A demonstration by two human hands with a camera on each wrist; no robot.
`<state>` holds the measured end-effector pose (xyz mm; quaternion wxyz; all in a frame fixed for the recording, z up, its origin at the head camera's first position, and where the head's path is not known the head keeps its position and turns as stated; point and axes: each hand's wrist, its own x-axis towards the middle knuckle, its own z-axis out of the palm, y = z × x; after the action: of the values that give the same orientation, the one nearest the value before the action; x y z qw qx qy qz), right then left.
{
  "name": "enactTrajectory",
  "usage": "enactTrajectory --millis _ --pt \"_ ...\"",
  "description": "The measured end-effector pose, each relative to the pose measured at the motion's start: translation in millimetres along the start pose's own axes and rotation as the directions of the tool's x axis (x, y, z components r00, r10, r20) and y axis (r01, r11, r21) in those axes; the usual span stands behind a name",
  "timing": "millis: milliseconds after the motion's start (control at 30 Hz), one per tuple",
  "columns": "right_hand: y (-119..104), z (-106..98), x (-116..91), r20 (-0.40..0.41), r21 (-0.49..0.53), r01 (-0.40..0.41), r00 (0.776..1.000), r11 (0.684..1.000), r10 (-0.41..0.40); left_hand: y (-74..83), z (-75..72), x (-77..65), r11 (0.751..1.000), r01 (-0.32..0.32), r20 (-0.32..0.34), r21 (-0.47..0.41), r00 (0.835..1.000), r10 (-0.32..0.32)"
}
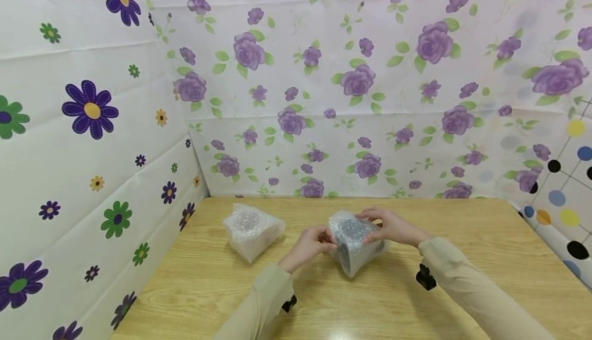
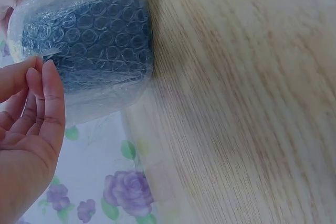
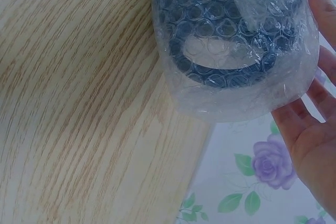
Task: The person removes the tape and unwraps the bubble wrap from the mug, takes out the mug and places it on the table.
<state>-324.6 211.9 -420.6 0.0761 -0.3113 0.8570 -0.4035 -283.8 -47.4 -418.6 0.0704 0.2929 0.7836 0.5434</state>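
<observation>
A dark mug (image 3: 226,80) with a loop handle shows through its bubble wrap (image 2: 100,30) on the table, in front of me. My left hand (image 1: 311,246) is at the bundle's left side; in the left wrist view its thumb and fingertips pinch a bit of the wrap. From the right, my right hand (image 1: 390,227) holds the bundle, thumb on the near side and fingers over the top. To the left stands a second bubble-wrapped bundle (image 1: 254,231), pale all over, with no hand on it.
The wooden table (image 1: 222,299) reaches back to a white curtain (image 1: 296,150) with purple roses. A flowered sheet (image 1: 115,165) hangs along the left side, and a dotted one (image 1: 561,216) on the right. Black bands sit at both sleeves.
</observation>
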Motion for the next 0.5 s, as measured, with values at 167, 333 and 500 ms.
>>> enactTrajectory --millis 167,333,500 --pt "0.6 0.2 0.7 -0.001 -0.011 0.008 1.000 1.000 -0.008 3.3 -3.0 1.2 0.999 0.026 0.025 -0.022 0.999 -0.025" --pt "2.9 0.1 1.3 -0.002 -0.034 0.002 1.000 0.999 -0.002 -2.0 -6.4 5.0 0.996 0.060 0.059 -0.065 0.997 -0.056" --pt "4.6 -0.5 1.5 0.000 -0.015 0.007 1.000 1.000 -0.007 -18.5 -8.0 11.2 0.983 0.104 0.065 -0.150 0.993 -0.095"
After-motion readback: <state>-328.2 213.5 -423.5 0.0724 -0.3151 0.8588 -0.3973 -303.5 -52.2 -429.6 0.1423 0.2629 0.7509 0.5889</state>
